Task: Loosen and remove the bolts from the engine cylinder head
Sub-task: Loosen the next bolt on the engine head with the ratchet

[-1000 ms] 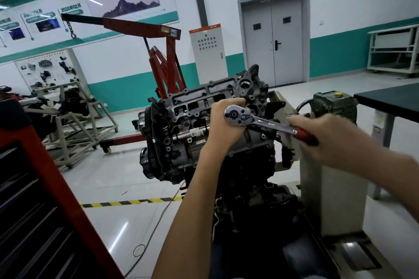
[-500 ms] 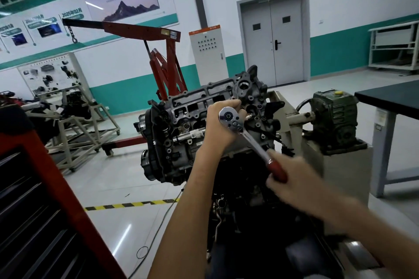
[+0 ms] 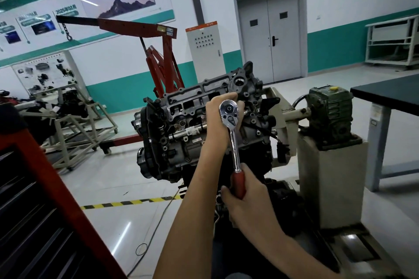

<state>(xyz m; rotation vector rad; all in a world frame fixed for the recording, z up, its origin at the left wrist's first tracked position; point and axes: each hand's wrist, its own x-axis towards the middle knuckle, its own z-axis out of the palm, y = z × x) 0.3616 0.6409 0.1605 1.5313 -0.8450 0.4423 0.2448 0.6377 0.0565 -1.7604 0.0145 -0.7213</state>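
Note:
The grey engine cylinder head (image 3: 199, 97) sits on an engine mounted on a stand in the middle of the head view. A chrome ratchet wrench (image 3: 233, 133) with a red handle hangs straight down from its round head, which is set against the cylinder head. My left hand (image 3: 217, 118) wraps around behind the ratchet head, holding it at the engine. My right hand (image 3: 244, 192) grips the red handle at the bottom. The bolt and socket are hidden behind the ratchet head and my left hand.
A red tool cabinet (image 3: 45, 210) fills the lower left. A red engine crane (image 3: 158, 52) stands behind the engine. The stand's gearbox (image 3: 328, 115) sits on a grey pedestal at the right, beside a dark table (image 3: 390, 95). A cable (image 3: 158, 222) trails across the floor.
My right hand has swung the ratchet handle clockwise, from pointing right to pointing straight down. My left hand stayed on the ratchet head.

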